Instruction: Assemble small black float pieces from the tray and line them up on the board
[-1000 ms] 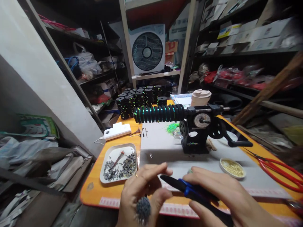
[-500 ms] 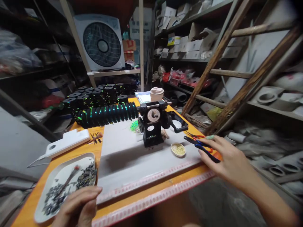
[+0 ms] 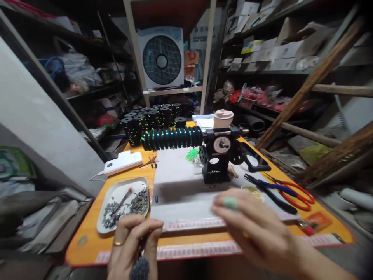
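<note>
Near the front edge of the counter [image 3: 90, 221], the left hand [image 3: 128, 243], fingers drawn narrow, holds a grey bristly bundle [image 3: 140, 268], which a slackened grip could drop. The right hand [image 3: 256, 229] is blurred, and whether its fingers hold anything cannot be told; a low sweep could tip the dish [image 3: 247, 186] just beyond, scattering yellowish bits [image 3: 256, 193].

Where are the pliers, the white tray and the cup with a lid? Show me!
Pliers [image 3: 262, 183]: head view, around the joint where the handles meet.
White tray [image 3: 117, 190]: head view, a bare patch of its floor.
Cup with a lid [image 3: 223, 122]: head view, its side, below the lid.
</note>
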`<state>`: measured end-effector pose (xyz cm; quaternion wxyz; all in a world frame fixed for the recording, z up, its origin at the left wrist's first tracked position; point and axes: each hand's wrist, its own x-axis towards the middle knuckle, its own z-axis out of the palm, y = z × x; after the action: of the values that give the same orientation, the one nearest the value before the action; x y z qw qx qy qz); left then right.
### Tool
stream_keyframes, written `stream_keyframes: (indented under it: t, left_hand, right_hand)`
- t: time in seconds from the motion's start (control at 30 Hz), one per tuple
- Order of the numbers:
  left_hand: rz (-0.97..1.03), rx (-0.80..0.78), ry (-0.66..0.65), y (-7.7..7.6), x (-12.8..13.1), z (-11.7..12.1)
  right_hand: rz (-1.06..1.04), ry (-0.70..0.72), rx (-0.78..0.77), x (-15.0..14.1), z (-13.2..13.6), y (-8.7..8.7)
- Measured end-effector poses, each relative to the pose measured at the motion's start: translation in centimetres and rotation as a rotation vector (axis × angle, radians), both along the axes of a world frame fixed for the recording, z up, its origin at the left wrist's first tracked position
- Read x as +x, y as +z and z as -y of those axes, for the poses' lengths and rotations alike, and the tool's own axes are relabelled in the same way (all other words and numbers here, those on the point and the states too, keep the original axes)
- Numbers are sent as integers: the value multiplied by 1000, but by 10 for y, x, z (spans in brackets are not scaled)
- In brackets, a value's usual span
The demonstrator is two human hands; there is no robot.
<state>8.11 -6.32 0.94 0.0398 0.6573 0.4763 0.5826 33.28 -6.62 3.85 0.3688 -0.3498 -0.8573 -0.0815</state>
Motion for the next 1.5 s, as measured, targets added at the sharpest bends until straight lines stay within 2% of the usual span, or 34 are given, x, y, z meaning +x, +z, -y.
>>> stream_keyframes:
  t: [0.03,0.1,0.17,0.23,0.33,0.4,0.53,0.6,0.67,0.8,0.93,1.03,1.1,1.27,1.37,1.43,1.5]
  left_hand:
    - [21,0,-16,1,-1,0]
    - [68,-14,-53,4,-7,0]
    - [99,-45,-86,6,-15,-1]
    - [176,-114,-118,9,-25,-4]
    - [474,-275,-197,11,-33,-12]
    - [686,-400,-293,11,-33,-18]
    - [1094,-581,-508,5,-30,-30]
    - [1210,-639,-552,-1,-27,-32]
    - [1193,-694,-528,-7,-25,-33]
    - [985,-735,-463,-13,-19,-30]
    - [907,-872,-484,-10,-10,-30]
    - [917,-933,-514,-7,-4,-30]
    - [907,-953,-467,-6,-2,-30]
    - [785,-965,-193,-3,-3,-26]
    - [820,-905,-194,-2,2,-24]
    - [955,-862,-219,-3,8,-24]
    - [1081,-773,-191,-5,14,-24]
  right_hand:
    - [-39,135,-88,-23,-3,10]
    - [-44,290,-285,-62,-15,25]
    - [-62,415,-363,-88,-32,33]
    - [-83,490,-411,-103,-49,35]
    - [-119,568,-435,-111,-66,33]
    - [-124,560,-439,-113,-71,30]
    - [-152,401,-495,-113,-74,26]
    - [-209,349,-530,-112,-77,24]
    - [-260,331,-556,-111,-80,22]
    - [-302,316,-611,-107,-86,19]
    - [-358,291,-704,-107,-91,15]
    - [-432,331,-846,-108,-94,13]
    - [-448,341,-885,-109,-94,12]
    - [-393,305,-765,-112,-92,14]
    - [-409,310,-716,-113,-89,14]
    - [-417,316,-675,-112,-89,12]
    - [-407,330,-633,-111,-88,8]
